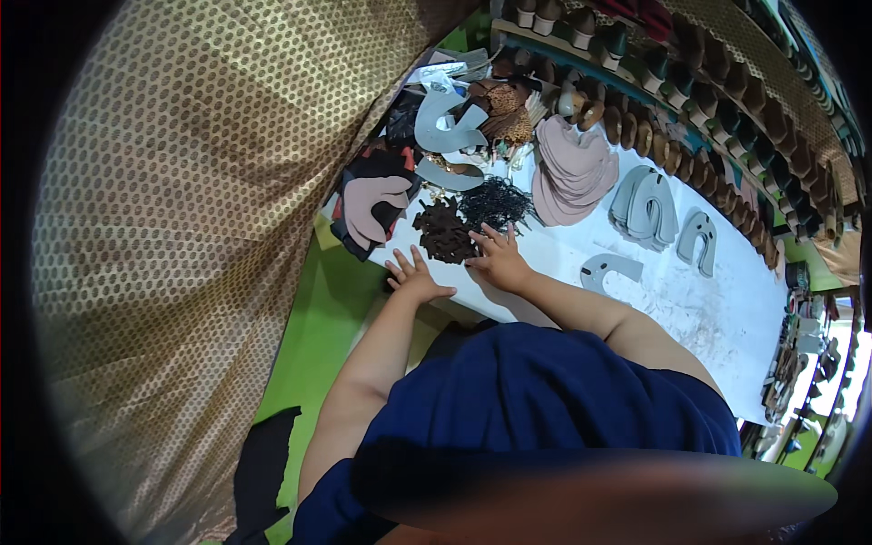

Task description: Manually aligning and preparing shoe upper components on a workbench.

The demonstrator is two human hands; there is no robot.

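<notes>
My left hand (419,280) rests at the near edge of the white-topped table with its fingers spread and nothing in it. Just beyond my right hand (501,262) lie a pile of small dark brown pieces (443,231) and a tangle of thin black strips (495,202). The right hand's fingers are apart, close to the brown pile's right side; I cannot tell whether they touch it. Left of the brown pile sits a pinkish curved cut-out (371,207) on dark and red material. A grey curved piece (610,271) lies to the right of my right hand.
Stacked pinkish cut-outs (574,173) and grey U-shaped pieces (643,207) lie on the white tabletop (690,318). Larger grey curved pieces (447,127) sit at the far left. Shelves of shoes and shoe forms (672,91) line the back. A patterned gold curtain (200,200) hangs at left.
</notes>
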